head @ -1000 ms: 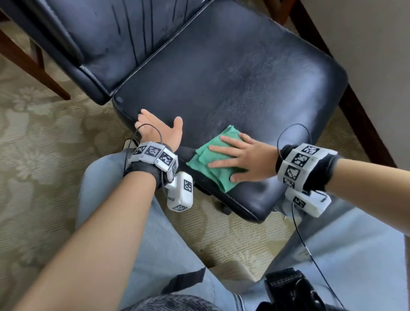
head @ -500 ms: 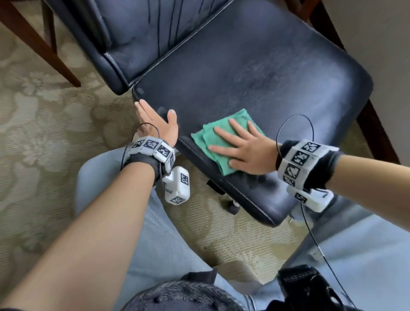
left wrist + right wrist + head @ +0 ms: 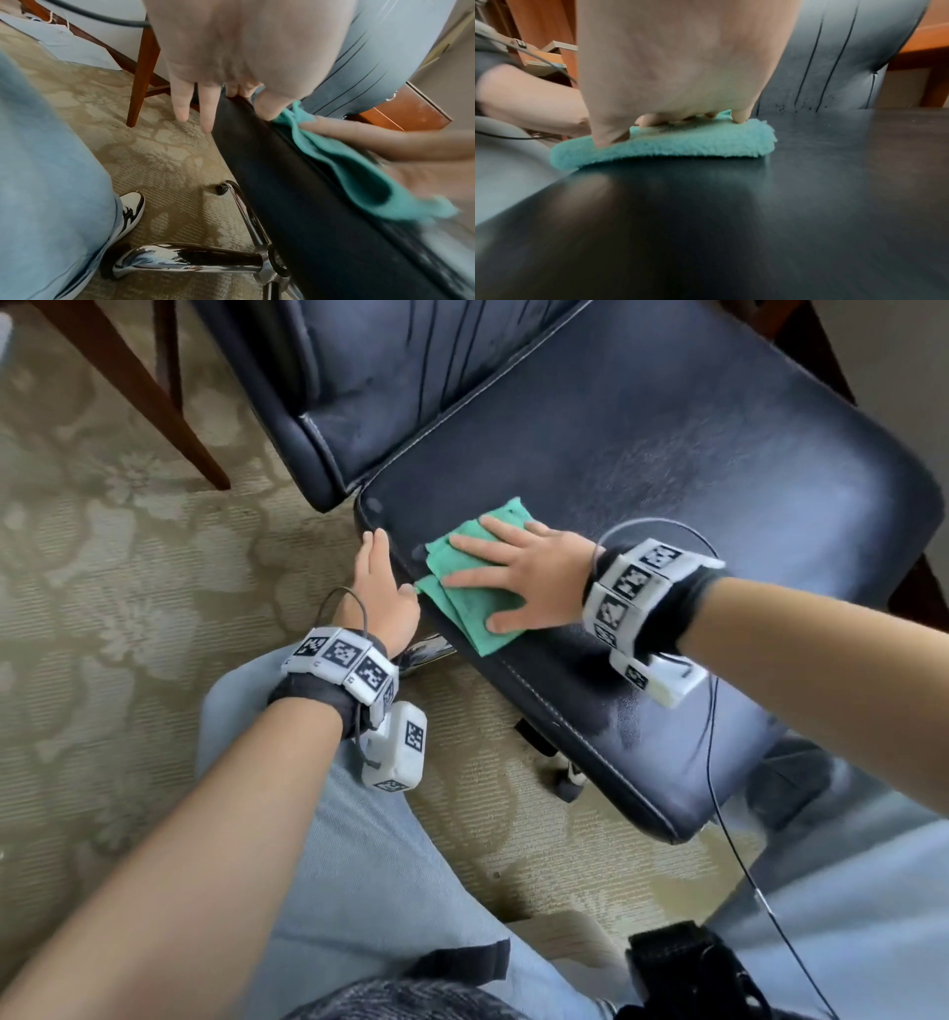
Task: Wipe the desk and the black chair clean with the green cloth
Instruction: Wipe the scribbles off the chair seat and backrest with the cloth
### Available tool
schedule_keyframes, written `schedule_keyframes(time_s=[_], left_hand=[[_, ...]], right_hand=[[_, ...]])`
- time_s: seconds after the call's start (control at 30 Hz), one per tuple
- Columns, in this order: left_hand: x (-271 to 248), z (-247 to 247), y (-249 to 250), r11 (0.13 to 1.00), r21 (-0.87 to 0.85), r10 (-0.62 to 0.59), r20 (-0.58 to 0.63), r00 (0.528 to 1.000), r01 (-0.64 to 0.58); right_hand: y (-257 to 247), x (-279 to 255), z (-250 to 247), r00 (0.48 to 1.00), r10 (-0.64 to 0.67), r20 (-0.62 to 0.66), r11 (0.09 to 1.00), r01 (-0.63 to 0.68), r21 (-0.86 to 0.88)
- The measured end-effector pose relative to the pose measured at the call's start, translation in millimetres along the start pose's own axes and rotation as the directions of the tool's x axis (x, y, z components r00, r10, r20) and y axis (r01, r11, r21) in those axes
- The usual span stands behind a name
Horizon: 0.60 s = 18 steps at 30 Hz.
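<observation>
Cloth (image 3: 470, 595): green, folded, flat on chair (image 3: 667, 469) seat, near left corner. Right hand (image 3: 529, 580): fingers (image 3: 475, 546) spread straight, pressing cloth. Left hand (image 3: 382, 593): fingers straight, together, against seat's left edge, thumb touching cloth. Carpet (image 3: 102, 557) beneath.

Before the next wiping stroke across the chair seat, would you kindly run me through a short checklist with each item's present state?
1. Folded green cloth lies flat on the black leather chair seat: ok.
2. Right hand presses the cloth with spread fingers: ok.
3. Left hand steadies the seat's edge: ok.
4. Seat ahead free of objects: ok.
5. Dusty sheen remains on the seat: not ok.
6. Desk wiped: cannot tell.
</observation>
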<state>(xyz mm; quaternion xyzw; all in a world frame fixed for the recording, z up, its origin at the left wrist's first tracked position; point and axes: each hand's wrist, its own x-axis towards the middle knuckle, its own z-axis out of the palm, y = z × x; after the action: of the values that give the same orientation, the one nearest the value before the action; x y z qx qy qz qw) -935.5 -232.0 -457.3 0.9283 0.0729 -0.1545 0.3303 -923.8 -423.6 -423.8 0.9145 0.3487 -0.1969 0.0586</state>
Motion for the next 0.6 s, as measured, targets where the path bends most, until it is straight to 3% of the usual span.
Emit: schedule_keyframes(time_s=[0.13, 0.37, 0.6], left_hand=[[1, 2, 3, 1.0, 0.014, -0.028, -0.002, 1.0, 0.028], [0, 4, 14, 0.996, 0.068, -0.05, -0.019, 0.999, 0.051], [-2, 5, 13, 0.997, 0.06, -0.046, -0.038, 0.998, 0.048]], right_hand=[[-3, 12, -7, 1.0, -0.012, 0.017, 1.0, 0.012, -0.007], [-27, -84, 24, 0.978, -0.123, 0.166, 0.982, 0.144, -0.12], [-30, -109, 52, 0.979, -0.172, 0.106, 0.98, 0.181, -0.084]])
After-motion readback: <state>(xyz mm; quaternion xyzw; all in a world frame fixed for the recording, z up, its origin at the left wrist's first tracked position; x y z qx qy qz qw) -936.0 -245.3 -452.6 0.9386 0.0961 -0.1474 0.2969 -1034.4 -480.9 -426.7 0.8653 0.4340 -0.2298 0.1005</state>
